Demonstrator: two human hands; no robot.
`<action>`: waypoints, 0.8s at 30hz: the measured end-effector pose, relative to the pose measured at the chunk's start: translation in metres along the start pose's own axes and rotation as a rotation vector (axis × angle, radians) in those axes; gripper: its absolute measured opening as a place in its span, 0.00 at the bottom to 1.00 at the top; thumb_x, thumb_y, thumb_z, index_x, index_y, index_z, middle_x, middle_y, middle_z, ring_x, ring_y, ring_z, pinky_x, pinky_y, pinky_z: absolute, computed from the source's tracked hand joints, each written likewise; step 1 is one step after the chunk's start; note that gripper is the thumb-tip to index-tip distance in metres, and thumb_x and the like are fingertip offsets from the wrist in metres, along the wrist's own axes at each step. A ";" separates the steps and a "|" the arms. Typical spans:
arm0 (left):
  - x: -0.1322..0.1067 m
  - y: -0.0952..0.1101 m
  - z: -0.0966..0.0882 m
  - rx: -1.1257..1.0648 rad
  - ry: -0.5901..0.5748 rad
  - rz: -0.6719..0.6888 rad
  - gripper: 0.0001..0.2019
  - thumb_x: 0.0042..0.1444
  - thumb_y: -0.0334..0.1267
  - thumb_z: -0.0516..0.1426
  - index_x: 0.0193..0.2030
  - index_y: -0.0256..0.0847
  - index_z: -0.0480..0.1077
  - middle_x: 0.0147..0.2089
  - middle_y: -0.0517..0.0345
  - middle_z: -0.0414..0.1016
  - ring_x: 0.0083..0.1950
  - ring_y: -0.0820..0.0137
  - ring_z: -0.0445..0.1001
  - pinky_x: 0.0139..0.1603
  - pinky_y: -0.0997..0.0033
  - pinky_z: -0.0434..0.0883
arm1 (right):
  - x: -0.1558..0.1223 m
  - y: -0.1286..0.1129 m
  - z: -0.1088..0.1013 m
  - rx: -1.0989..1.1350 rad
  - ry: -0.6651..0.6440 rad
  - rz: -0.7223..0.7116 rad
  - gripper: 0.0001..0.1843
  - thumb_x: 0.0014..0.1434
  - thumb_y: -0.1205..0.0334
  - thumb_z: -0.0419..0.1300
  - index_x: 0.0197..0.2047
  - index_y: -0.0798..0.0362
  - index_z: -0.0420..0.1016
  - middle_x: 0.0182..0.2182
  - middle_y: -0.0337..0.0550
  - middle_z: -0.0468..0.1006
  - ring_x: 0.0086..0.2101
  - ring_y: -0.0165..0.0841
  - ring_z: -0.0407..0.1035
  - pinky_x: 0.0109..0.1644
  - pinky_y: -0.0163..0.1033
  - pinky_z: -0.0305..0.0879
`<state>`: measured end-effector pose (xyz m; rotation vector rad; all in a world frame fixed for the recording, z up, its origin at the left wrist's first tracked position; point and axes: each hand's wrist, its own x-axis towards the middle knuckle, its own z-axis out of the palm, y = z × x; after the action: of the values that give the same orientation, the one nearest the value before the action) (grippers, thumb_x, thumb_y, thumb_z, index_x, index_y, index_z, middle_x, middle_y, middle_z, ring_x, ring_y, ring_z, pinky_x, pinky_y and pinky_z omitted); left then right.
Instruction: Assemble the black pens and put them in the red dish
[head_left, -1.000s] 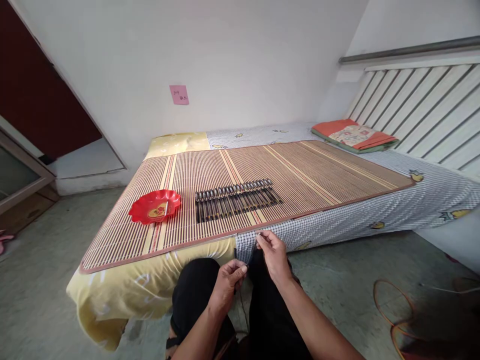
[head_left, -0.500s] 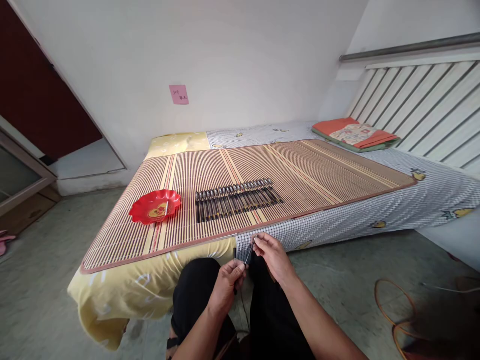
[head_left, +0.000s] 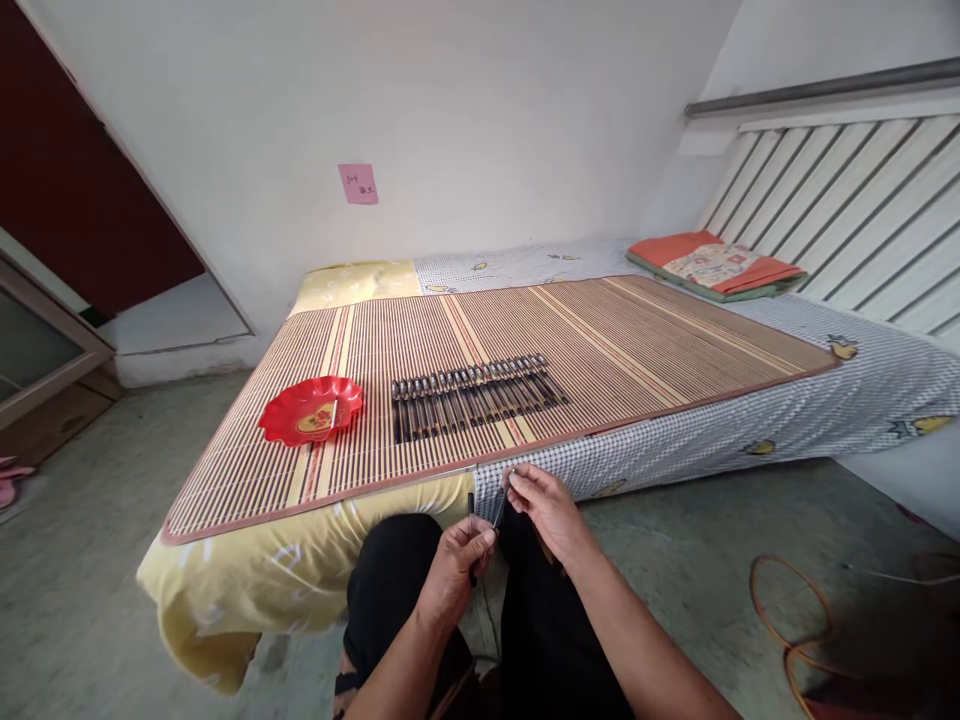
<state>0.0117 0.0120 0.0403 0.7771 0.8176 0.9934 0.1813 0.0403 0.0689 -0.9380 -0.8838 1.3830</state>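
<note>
Over my lap, my left hand [head_left: 454, 560] is closed around a black pen part [head_left: 471, 503] that sticks up past its fingers. A slim dark rod [head_left: 500, 508], perhaps a pen refill or barrel, slants between both hands. Its lower end is in my left fingers, while the thumb and fingertips of my right hand [head_left: 551, 510] pinch its upper end. Just beyond, a row of several black pens [head_left: 472, 400] lies side by side on the striped bamboo mat [head_left: 420, 340].
A red scalloped plate [head_left: 281, 415] with a small white stick [head_left: 334, 413] sits left of the pens. Folded orange and green cloth [head_left: 679, 250] lies at the bed's far right. A pink note [head_left: 358, 184] is on the wall. An orange cable [head_left: 752, 590] curls on the floor.
The rod between my hands looks darker and sits slightly further right. Both hands keep nearly the same place and grip. The row of pens is unchanged.
</note>
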 end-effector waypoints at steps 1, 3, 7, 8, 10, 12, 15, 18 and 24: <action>0.000 0.000 0.000 0.002 0.010 0.003 0.21 0.44 0.51 0.73 0.30 0.37 0.73 0.21 0.68 0.64 0.21 0.81 0.53 0.23 0.75 0.47 | 0.000 -0.001 0.001 -0.004 -0.003 0.002 0.14 0.56 0.49 0.72 0.37 0.51 0.83 0.30 0.39 0.75 0.29 0.28 0.63 0.32 0.36 0.56; 0.000 0.002 0.000 -0.003 0.018 0.009 0.21 0.44 0.50 0.73 0.30 0.37 0.73 0.21 0.68 0.63 0.21 0.81 0.53 0.23 0.75 0.48 | -0.001 -0.004 0.002 0.017 -0.016 0.013 0.14 0.56 0.49 0.72 0.37 0.51 0.83 0.31 0.40 0.76 0.30 0.28 0.64 0.33 0.36 0.56; -0.002 0.004 0.003 -0.047 -0.023 -0.018 0.21 0.47 0.52 0.72 0.31 0.36 0.73 0.23 0.66 0.65 0.21 0.80 0.54 0.23 0.75 0.47 | -0.002 -0.011 0.005 0.114 -0.060 0.069 0.13 0.54 0.51 0.74 0.37 0.51 0.84 0.36 0.41 0.77 0.31 0.28 0.65 0.35 0.35 0.58; -0.003 0.004 0.003 -0.059 -0.042 -0.035 0.21 0.48 0.53 0.71 0.31 0.36 0.73 0.24 0.65 0.66 0.22 0.80 0.54 0.23 0.74 0.47 | -0.002 -0.011 0.005 0.120 -0.070 0.080 0.13 0.54 0.51 0.74 0.36 0.52 0.83 0.36 0.41 0.77 0.31 0.28 0.65 0.35 0.35 0.59; -0.003 0.003 0.003 -0.069 -0.063 -0.054 0.21 0.48 0.53 0.71 0.31 0.36 0.73 0.24 0.64 0.68 0.22 0.80 0.55 0.23 0.74 0.47 | -0.002 -0.012 0.005 0.076 -0.080 0.076 0.14 0.54 0.50 0.73 0.36 0.52 0.83 0.36 0.41 0.77 0.31 0.28 0.65 0.35 0.35 0.59; -0.002 0.001 0.003 -0.052 -0.048 -0.040 0.21 0.46 0.52 0.72 0.31 0.36 0.73 0.23 0.65 0.67 0.21 0.80 0.55 0.23 0.74 0.47 | -0.002 -0.012 0.004 -0.031 -0.069 0.036 0.15 0.55 0.49 0.72 0.37 0.52 0.82 0.34 0.40 0.77 0.30 0.28 0.64 0.33 0.36 0.58; 0.001 -0.003 0.000 0.000 0.004 -0.010 0.21 0.43 0.50 0.74 0.30 0.38 0.72 0.21 0.69 0.63 0.21 0.81 0.52 0.23 0.75 0.47 | -0.002 -0.013 0.005 -0.185 -0.035 -0.024 0.16 0.56 0.47 0.71 0.37 0.52 0.81 0.30 0.39 0.77 0.28 0.30 0.64 0.32 0.36 0.59; 0.002 -0.006 -0.003 0.034 0.047 -0.004 0.22 0.42 0.50 0.74 0.30 0.38 0.72 0.21 0.70 0.61 0.21 0.81 0.52 0.23 0.75 0.47 | -0.004 -0.014 0.009 -0.257 -0.010 -0.039 0.16 0.56 0.46 0.70 0.36 0.51 0.79 0.30 0.39 0.77 0.28 0.31 0.66 0.33 0.37 0.62; 0.001 -0.005 -0.001 0.076 0.034 0.042 0.18 0.51 0.51 0.70 0.32 0.39 0.71 0.22 0.69 0.61 0.23 0.79 0.52 0.24 0.75 0.49 | -0.008 -0.003 0.020 -0.310 0.084 -0.083 0.16 0.60 0.45 0.65 0.38 0.51 0.77 0.32 0.43 0.81 0.31 0.35 0.74 0.36 0.38 0.69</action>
<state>0.0125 0.0114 0.0355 0.8476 0.8752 1.0199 0.1640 0.0328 0.0801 -1.1719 -1.0804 1.1458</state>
